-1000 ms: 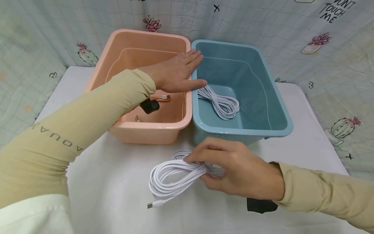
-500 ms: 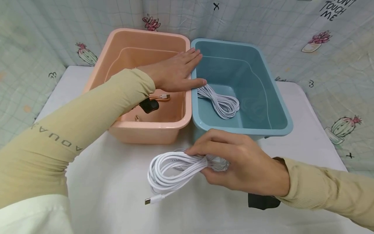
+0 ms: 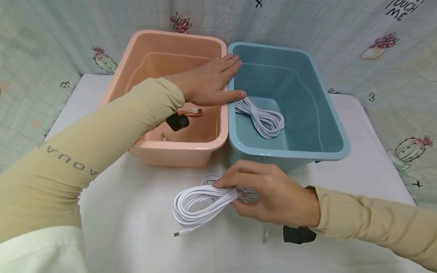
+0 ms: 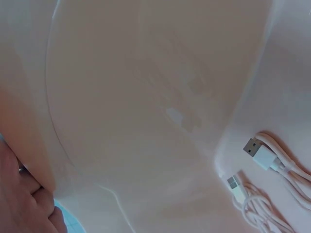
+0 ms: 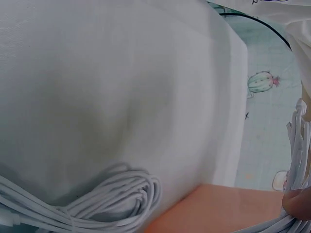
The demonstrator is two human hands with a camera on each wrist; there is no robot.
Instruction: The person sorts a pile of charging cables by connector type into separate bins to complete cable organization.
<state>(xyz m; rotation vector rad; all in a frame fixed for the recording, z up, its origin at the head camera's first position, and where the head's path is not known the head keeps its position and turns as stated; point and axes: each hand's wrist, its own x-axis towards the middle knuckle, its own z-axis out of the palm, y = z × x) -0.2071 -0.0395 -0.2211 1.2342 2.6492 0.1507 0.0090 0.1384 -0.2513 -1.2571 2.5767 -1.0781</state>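
Note:
My right hand pinches a coiled white cable above the white table, just in front of the bins. Its USB-C plug hangs down at the left end. Behind it lies a second white coil, which the right wrist view shows resting on the table as a looped bundle. My left hand lies flat with straight fingers across the touching rims of the peach bin and the blue bin. Another white coiled cable sits inside the blue bin.
Cables with USB plugs lie on the peach bin's floor. A loose plug shows on the table below my right wrist. A patterned curtain stands close behind the bins and along the sides.
My right hand rose slightly with the cable, then came down and a little left. The plug below my right wrist has come into view. My left hand stays on the rims.

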